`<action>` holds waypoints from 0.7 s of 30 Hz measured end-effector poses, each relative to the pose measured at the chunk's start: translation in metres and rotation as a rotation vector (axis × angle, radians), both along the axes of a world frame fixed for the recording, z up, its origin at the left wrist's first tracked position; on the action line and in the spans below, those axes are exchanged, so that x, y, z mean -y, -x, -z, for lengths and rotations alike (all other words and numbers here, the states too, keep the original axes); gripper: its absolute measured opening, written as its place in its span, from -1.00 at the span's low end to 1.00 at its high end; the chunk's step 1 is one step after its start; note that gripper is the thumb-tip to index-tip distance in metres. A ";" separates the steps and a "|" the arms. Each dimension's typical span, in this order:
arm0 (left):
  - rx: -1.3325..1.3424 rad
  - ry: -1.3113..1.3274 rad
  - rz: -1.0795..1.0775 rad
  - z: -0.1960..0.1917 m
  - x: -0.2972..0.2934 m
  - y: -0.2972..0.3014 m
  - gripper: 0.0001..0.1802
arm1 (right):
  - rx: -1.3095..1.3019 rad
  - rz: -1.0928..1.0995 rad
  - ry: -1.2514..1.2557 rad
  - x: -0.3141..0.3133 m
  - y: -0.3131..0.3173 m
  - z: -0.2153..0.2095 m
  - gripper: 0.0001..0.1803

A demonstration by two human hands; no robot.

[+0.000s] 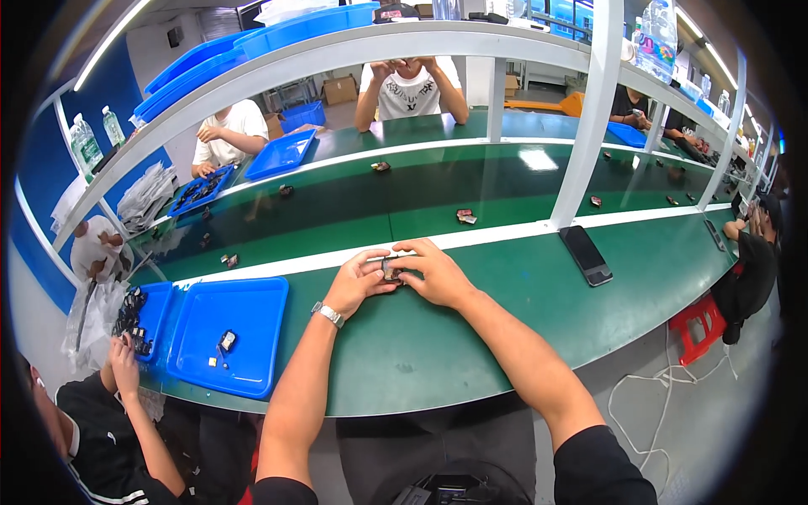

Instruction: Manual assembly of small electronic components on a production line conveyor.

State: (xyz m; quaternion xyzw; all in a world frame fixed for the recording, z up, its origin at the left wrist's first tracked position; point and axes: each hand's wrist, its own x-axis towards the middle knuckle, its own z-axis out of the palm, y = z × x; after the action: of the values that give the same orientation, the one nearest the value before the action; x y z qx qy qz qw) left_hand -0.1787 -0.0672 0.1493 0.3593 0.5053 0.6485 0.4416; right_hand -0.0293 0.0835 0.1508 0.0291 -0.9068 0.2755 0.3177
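Note:
Both my hands meet over the green bench, close to the white rail. Between them is a small dark electronic part with a grey piece on it; the fingers partly cover it and its exact kind does not show. My left hand, with a watch at the wrist, is closed on the part's left side. From the other side my right hand has its fingers curled over the part's top and right. To the left, a blue tray holds a small black-and-silver part and some tiny pieces.
A black phone lies right of my hands. Beyond the white rail, small parts sit scattered along a green conveyor belt. A metal post rises near the phone. Co-workers sit across and on both sides; one person's hand reaches toward the filled tray.

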 end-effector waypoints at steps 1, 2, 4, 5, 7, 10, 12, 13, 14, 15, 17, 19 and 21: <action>-0.013 0.012 -0.002 0.000 0.000 0.000 -0.59 | 0.005 0.000 0.002 0.001 0.000 0.000 -0.65; -0.025 0.024 -0.005 0.001 0.000 -0.001 -0.61 | 0.021 0.005 -0.008 0.001 0.001 0.000 -0.70; -0.036 0.032 -0.006 0.000 0.000 -0.003 -0.62 | 0.041 0.017 -0.019 -0.002 0.001 -0.001 -0.75; -0.050 0.039 -0.012 -0.001 -0.001 -0.004 -0.63 | 0.044 0.012 -0.039 -0.003 0.002 -0.002 -0.80; -0.057 0.042 -0.004 0.000 0.000 -0.003 -0.63 | 0.050 0.002 -0.055 -0.004 0.004 -0.003 -0.83; -0.067 0.032 0.010 -0.001 -0.001 -0.003 -0.63 | 0.069 -0.010 -0.048 -0.002 0.003 -0.002 -0.86; -0.071 0.018 0.011 0.001 -0.001 -0.003 -0.62 | 0.084 -0.010 -0.041 0.000 0.003 -0.002 -0.87; -0.068 0.025 0.014 0.001 -0.001 -0.003 -0.62 | 0.084 -0.015 -0.044 0.001 0.004 -0.002 -0.87; -0.065 0.031 0.016 0.002 0.000 -0.002 -0.62 | 0.085 -0.008 -0.054 0.003 0.004 -0.001 -0.88; -0.065 0.027 0.014 0.002 0.000 -0.001 -0.62 | 0.085 0.000 -0.066 0.003 0.005 -0.001 -0.89; -0.049 0.059 0.019 0.003 0.000 -0.001 -0.62 | 0.091 -0.005 -0.061 0.002 0.005 0.001 -0.90; -0.049 0.055 0.021 0.001 0.001 -0.001 -0.63 | 0.090 -0.007 -0.046 0.001 0.004 0.000 -0.91; -0.019 0.024 0.029 0.002 0.000 0.000 -0.60 | 0.085 -0.003 0.007 0.002 0.004 -0.001 -0.91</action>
State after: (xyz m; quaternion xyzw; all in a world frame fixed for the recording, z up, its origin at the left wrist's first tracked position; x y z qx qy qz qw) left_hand -0.1782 -0.0674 0.1476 0.3675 0.5120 0.6325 0.4503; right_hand -0.0328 0.0814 0.1515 0.0174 -0.9184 0.2802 0.2788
